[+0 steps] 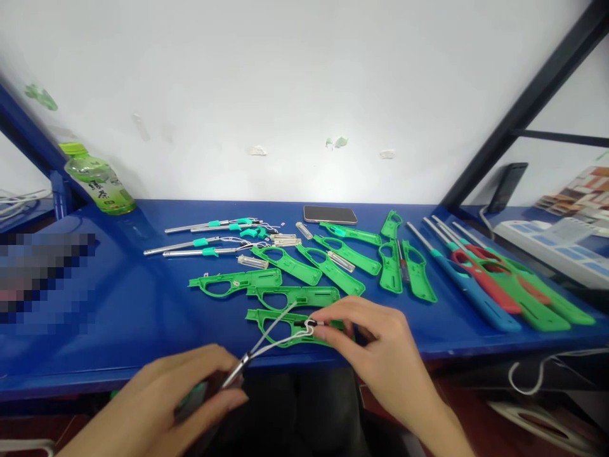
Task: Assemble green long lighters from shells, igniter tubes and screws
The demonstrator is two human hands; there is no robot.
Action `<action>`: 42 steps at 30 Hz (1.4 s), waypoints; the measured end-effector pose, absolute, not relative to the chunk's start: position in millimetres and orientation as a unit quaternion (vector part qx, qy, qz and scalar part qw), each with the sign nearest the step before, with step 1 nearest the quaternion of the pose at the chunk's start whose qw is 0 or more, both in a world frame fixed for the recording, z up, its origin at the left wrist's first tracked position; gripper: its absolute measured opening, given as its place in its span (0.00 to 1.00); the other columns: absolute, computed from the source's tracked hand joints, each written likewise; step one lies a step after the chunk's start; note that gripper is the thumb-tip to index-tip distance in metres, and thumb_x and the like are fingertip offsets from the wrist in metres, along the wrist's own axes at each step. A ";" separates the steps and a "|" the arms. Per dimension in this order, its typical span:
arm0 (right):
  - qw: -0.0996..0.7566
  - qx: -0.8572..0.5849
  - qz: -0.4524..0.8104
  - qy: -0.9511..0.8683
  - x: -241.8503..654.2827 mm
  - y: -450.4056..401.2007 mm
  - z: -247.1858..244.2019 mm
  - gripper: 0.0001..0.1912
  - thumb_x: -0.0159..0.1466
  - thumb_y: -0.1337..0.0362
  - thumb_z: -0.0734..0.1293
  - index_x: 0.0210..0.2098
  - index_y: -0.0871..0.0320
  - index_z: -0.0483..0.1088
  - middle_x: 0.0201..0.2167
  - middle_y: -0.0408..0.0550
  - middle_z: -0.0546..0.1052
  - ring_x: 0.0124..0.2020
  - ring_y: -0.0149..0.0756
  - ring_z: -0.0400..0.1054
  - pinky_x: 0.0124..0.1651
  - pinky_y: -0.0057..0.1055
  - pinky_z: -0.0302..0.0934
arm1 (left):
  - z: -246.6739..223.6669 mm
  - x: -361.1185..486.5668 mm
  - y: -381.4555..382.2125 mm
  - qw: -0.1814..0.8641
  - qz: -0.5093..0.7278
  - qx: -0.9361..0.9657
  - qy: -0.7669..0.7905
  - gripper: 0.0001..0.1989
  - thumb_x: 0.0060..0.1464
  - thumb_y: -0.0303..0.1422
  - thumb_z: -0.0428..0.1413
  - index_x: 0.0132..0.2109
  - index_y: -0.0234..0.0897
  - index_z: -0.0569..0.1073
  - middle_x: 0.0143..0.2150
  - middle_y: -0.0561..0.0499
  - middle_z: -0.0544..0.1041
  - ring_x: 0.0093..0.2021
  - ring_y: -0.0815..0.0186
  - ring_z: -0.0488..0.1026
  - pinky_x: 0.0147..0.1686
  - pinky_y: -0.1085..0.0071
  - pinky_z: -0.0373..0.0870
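My left hand (190,393) is closed around a metal lighter tube (236,369) near the desk's front edge. White wires (280,341) run from the tube's end to my right hand (375,336). The right fingers pinch a small black igniter piece (304,324) with a wire looped beside it. Directly beneath lies an open green lighter shell half (259,315); whether the igniter touches it I cannot tell. Above it are two more shell halves, one of them a green half (259,278) with a trigger-guard ring. Part of the tube is hidden by my left fingers.
Metal tubes with teal collars (202,242) and wires lie at left-centre. Clear fuel tanks (254,262), more green shells (416,273), a screwdriver (403,263) and a phone (330,214) are further back. Assembled lighters (480,285) lie right; a green bottle (99,181) stands left.
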State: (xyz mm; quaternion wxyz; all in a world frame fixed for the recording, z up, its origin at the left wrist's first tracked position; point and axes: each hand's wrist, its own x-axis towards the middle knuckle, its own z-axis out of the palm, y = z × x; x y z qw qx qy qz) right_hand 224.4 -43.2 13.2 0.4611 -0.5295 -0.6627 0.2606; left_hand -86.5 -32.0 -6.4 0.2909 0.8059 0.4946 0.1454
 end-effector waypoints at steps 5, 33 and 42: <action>0.452 -0.542 0.232 -0.669 223.1 -44.4 12.1 0.04 0.68 0.64 0.77 0.40 0.47 0.86 0.31 0.40 0.83 0.28 0.34 0.71 0.34 0.30 0.67 | 23.8 -83.2 0.6 0.240 0.183 0.802 0.515 0.23 0.64 0.61 0.58 0.41 0.49 0.81 0.32 0.57 0.83 0.25 0.65 0.78 0.27 0.73 0.73; 0.368 -0.501 0.014 -0.783 218.5 -50.5 -4.2 0.12 0.78 0.61 0.68 0.46 0.55 0.85 0.38 0.48 0.81 0.36 0.36 0.78 0.37 0.32 0.69 | 14.7 -77.7 38.8 0.076 0.194 0.887 0.412 0.27 0.78 0.51 0.42 0.53 0.48 0.83 0.55 0.47 0.82 0.45 0.58 0.86 0.43 0.64 0.83; 0.421 -0.463 -0.031 -0.780 218.0 -48.4 -8.7 0.08 0.76 0.64 0.71 0.42 0.57 0.83 0.35 0.45 0.82 0.33 0.34 0.76 0.38 0.32 0.68 | 21.0 -79.7 32.5 0.021 0.176 0.908 0.380 0.29 0.80 0.47 0.39 0.56 0.47 0.84 0.50 0.47 0.82 0.38 0.62 0.85 0.36 0.67 0.81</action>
